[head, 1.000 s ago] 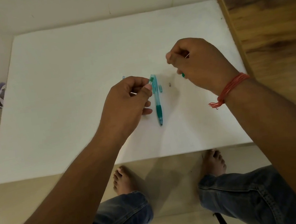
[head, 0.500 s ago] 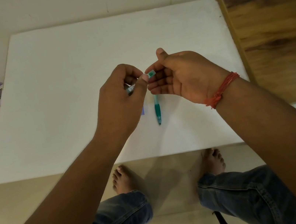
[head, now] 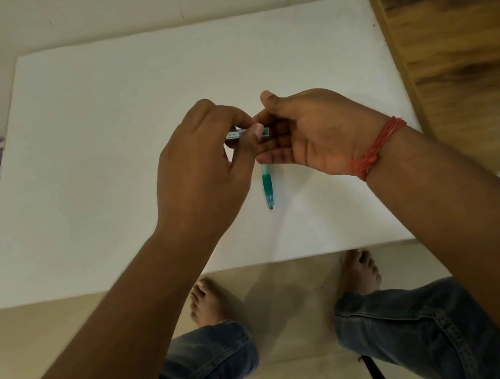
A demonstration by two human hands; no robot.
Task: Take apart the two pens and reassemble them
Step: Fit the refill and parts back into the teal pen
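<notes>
At the centre of the frame, the left hand (head: 202, 167) pinched a clear plastic pen barrel with a green end (head: 244, 133), its green tip poking right of the grip. The right hand (head: 308, 134) lay relaxed, fingers touching that tip. A second teal plastic pen (head: 267, 186) lay on the white counter (head: 99, 115), just below both hands.

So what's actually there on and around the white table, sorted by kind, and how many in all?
Pens or pen parts: 2, a teal pen lying on the white table, and a clear barrel with a teal end gripped in the left hand
Hands: 2, left, and right hand
Red wrist threads: 1
Wooden boards: 1
Total: 6
</notes>
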